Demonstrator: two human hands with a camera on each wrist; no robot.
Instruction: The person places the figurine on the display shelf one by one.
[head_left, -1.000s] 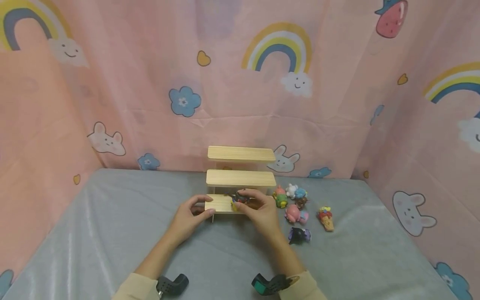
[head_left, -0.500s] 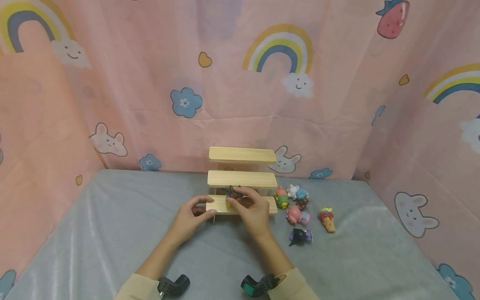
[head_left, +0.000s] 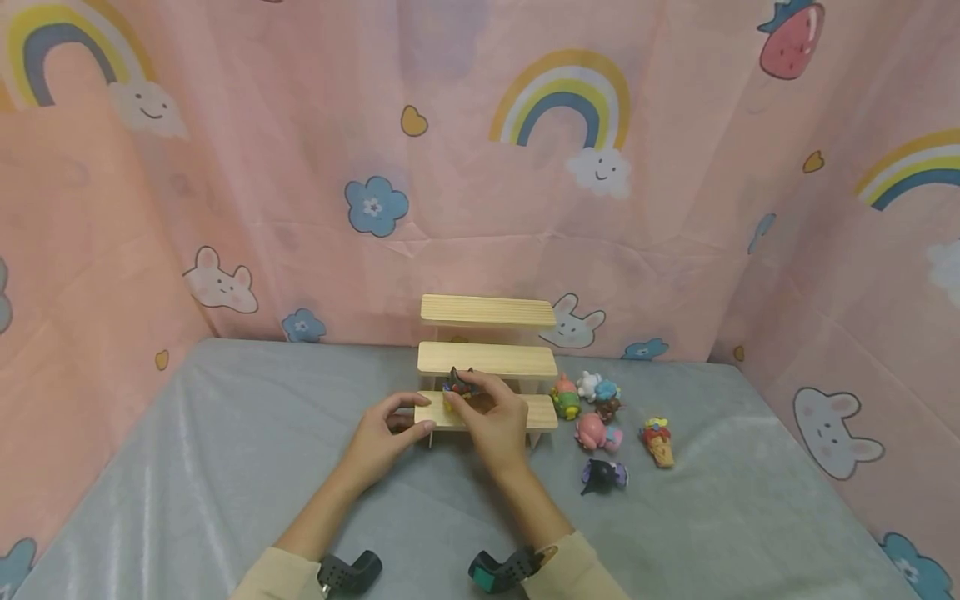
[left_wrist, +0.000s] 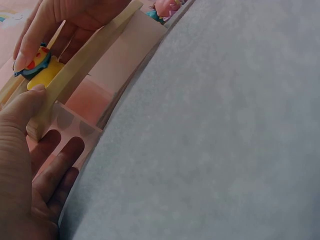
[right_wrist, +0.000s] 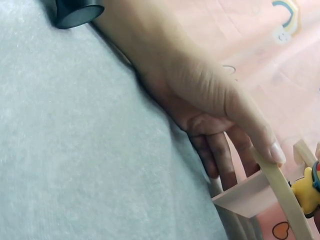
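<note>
A three-step wooden display stand [head_left: 487,360] with light wood boards stands at the back of the cloth. My left hand [head_left: 378,437] grips the left end of its lowest board, thumb on the front edge; this grip shows in the right wrist view, too, where the board [right_wrist: 285,197] has a translucent support under it. Between thumb and fingers, my right hand [head_left: 498,425] pinches a small toy figure [head_left: 456,387] over that lowest board near its left end. Up close in the left wrist view, the figure [left_wrist: 47,74] is yellow with red cheeks and a teal collar.
Right of the stand lie several toy figures: a green-and-orange one [head_left: 566,398], a white-and-blue one [head_left: 592,386], a small brown one [head_left: 607,408], a pink one [head_left: 592,432] and a black-and-purple one [head_left: 602,476]. An ice-cream-cone toy [head_left: 658,442] lies farther right. A pink printed curtain [head_left: 465,200] hangs behind.
My right hand has moved left along the lowest board with the toy figure, baring the board's right part. My left hand keeps its grip on the left end.
</note>
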